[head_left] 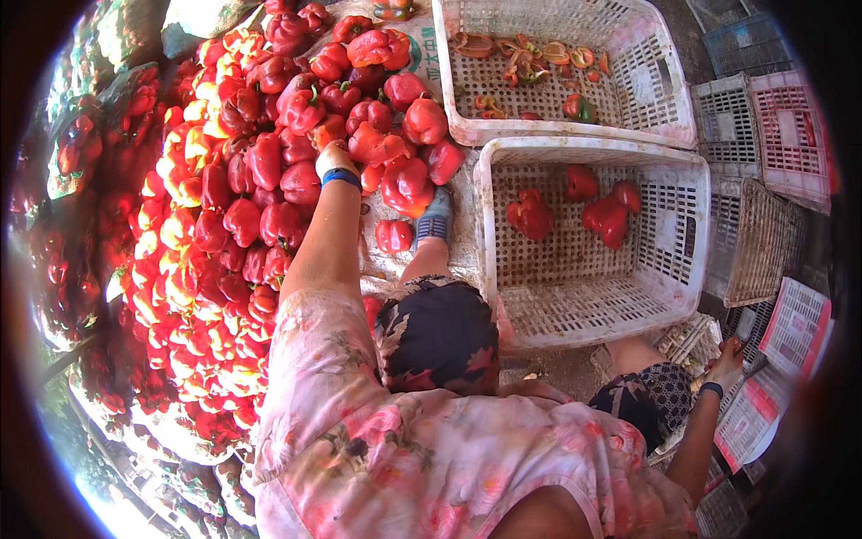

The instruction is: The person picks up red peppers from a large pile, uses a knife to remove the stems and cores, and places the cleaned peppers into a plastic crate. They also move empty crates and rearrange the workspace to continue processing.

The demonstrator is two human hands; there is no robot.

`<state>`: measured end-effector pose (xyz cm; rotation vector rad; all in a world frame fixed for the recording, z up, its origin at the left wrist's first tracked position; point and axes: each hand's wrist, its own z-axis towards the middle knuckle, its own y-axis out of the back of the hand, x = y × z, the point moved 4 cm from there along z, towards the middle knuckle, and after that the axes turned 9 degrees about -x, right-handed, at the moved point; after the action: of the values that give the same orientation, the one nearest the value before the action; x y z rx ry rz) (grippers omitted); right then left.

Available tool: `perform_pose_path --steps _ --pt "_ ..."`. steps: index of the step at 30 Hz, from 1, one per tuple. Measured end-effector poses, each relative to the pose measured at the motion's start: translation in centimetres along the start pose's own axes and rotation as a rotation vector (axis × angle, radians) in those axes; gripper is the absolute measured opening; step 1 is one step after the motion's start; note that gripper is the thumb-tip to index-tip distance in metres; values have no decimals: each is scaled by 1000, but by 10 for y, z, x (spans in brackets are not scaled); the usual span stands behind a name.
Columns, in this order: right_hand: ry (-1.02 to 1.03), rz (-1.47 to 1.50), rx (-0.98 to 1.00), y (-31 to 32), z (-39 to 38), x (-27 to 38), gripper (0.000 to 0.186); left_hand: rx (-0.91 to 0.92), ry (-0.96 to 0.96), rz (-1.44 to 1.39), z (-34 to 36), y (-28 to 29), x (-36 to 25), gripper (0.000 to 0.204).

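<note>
Has the left hand point(335, 161) among glossy red bell peppers point(265, 162), upper left of frame; cannot tell how open or whether gripping. Curls the right hand point(724, 364), far right, around a brown-handled tool point(737, 345). Shows more in a white perforated plastic crate point(575, 310), right of centre.

Reaches with the left hand point(336, 160) in among red peppers point(264, 162), heaped across the left and upper centre of the frame. Grips a small, unclear object point(737, 344) in the right hand point(725, 364), toward the lower right. Right of centre, a white crate point(584, 308) with whole peppers point(607, 221) inside; above, a second crate point(648, 76) with cut pieces point(523, 66).
</note>
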<state>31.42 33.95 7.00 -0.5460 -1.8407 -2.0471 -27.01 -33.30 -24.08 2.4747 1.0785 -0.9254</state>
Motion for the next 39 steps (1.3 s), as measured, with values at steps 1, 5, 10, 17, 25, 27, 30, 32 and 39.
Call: perform_pose_path --steps 1,5,10,17,25,27,30,32,39 --pt "53 70 20 -6 -1 9 44 44 82 -85 -12 -5 -3 21" --pt "190 201 110 -22 -29 61 46 406 69 -73 -53 -13 -37 19" --pt "269 371 342 -29 -92 130 45 918 -825 510 -148 -32 -79 23" --pt "706 773 668 -13 -228 230 60 1230 363 176 -371 -64 -41 17" --pt "1177 693 387 48 -241 254 22 1405 400 263 -523 -70 43 12" --pt "813 1095 455 44 -210 225 13 1356 555 319 -542 -65 51 24" --pt "233 1016 430 82 -150 171 6 1404 774 302 -551 -53 60 34" --pt "272 864 122 101 -91 107 13 1218 733 305 -575 -49 68 23" --pt "268 -394 229 125 0 -86 38 1474 510 77 -611 -48 83 12"
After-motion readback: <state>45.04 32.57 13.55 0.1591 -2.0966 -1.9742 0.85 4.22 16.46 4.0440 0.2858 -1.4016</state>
